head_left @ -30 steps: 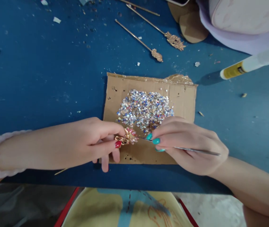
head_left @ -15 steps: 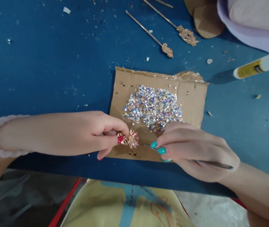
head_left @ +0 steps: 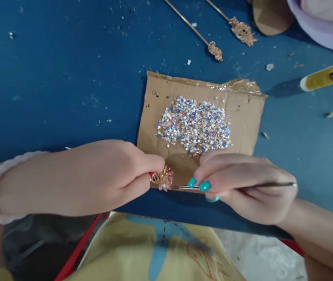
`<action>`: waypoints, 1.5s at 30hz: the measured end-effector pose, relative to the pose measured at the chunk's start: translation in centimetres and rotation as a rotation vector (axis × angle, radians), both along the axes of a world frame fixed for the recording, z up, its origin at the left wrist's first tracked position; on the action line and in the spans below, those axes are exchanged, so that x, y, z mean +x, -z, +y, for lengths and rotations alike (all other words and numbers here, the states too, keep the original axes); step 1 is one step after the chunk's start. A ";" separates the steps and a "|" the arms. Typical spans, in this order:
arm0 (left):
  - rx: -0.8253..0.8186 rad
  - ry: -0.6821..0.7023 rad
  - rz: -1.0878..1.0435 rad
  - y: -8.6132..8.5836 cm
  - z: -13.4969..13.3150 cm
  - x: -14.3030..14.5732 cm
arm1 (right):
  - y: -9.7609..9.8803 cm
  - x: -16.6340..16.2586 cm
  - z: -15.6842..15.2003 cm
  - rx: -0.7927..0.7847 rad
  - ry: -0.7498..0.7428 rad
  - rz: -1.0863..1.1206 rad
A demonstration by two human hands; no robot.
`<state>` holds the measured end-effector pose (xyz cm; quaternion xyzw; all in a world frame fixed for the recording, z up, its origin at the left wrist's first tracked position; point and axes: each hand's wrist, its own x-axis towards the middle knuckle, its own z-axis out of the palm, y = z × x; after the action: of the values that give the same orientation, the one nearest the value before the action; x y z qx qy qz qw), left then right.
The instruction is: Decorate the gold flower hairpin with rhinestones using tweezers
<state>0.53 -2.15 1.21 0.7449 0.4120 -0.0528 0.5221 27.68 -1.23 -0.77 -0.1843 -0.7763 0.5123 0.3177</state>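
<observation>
My left hand (head_left: 116,175) pinches a gold flower ornament with pink petals (head_left: 165,178) above the near edge of a cardboard sheet (head_left: 244,121). Its fingertips close on the gold wire part behind the flower. In my right hand (head_left: 242,187) is a pair of thin metal tweezers (head_left: 188,187), held like a pen, with the tip beside the flower's right side. Whether the tip touches a petal or carries a chip is too small to tell. Just beyond both hands, a pile of small shiny multicoloured chips (head_left: 195,125) lies on the cardboard.
Two gold sticks with ornate heads, a smaller one (head_left: 214,50) and a larger one (head_left: 243,31), lie at the back. A yellow-and-white bottle (head_left: 321,79) is at the right, near a lilac container (head_left: 324,29). Scraps dot the blue table (head_left: 52,78).
My left hand has rolled over, so its back faces up and the flower tilts downward. The tweezers have come lower with my right hand. The view has shifted slightly.
</observation>
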 end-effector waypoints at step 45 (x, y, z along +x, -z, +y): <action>0.635 0.330 -0.227 2.2 0.8 0.4 | -0.2 0.4 0.3 -0.008 -0.033 -0.001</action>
<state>0.92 -1.36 -0.99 0.9272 0.2216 0.0770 0.2921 28.13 -0.90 -0.57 -0.1729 -0.7774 0.5204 0.3081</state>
